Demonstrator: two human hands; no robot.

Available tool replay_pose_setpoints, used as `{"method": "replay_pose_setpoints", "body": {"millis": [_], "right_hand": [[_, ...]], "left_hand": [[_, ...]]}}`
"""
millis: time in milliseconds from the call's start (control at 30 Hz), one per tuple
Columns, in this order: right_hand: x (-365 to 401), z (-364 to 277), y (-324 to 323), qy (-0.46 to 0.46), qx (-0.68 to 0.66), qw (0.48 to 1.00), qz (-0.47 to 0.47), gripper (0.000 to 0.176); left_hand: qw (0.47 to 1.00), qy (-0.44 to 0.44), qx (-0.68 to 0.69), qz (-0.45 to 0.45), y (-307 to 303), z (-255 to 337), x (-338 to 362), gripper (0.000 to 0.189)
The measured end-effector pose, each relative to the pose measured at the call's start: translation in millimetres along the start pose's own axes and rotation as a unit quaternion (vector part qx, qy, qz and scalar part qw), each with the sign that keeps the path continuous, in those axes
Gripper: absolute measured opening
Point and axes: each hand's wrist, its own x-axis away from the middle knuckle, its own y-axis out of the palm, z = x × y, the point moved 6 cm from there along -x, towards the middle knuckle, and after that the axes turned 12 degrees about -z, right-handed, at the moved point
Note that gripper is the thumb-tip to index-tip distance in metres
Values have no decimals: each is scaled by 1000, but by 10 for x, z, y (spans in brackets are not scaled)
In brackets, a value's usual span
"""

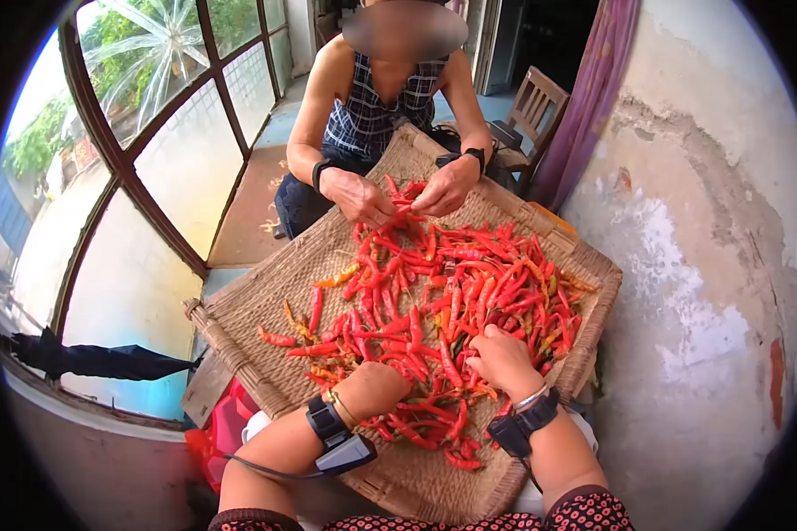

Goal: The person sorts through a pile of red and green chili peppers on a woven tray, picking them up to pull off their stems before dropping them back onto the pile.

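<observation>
Red chili peppers (469, 274), a few of them orange, are heaped on a woven tray (266, 283). My left hand (374, 388) rests low over the near left part of the heap, its back toward the camera and its fingers hidden. At the near right of the heap, my right hand (502, 358) touches the peppers with curled fingers; whether it grips one I cannot make out. Both my wrists carry a black strapped device.
Across the tray a person (385, 106) has both hands at the peppers' far end. A wooden chair (533, 115) and purple curtain (586, 106) stand behind. Windows line the left, with a dark folded umbrella (106, 358); a rough wall (691, 248) is right. A red bag (226, 434) lies lower left.
</observation>
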Motion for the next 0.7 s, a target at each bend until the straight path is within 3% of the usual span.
{"method": "replay_pose_setpoints", "body": {"millis": [67,300,367,567,633,700], "right_hand": [[-19,14,91,-11,60,997,-53,25],[8,5,243,-57,77,993,-65,21],[-3,-5,287,-20,111,985,-134,17],[64,-164,281,-86,63,988,-108,15],[97,-194,302,-103,31,987,-116,17],[189,-255,260,-108,43,986,-121,31]], "left_hand": [[999,-11,-13,27,0,-4,-26,19],[998,37,38,-15,3,91,0,28],[998,35,30,-31,14,130,7,31],[999,23,12,-35,-39,241,76,23],[1000,19,-3,-7,4,264,65,19],[999,15,-20,20,18,297,79,15]]}}
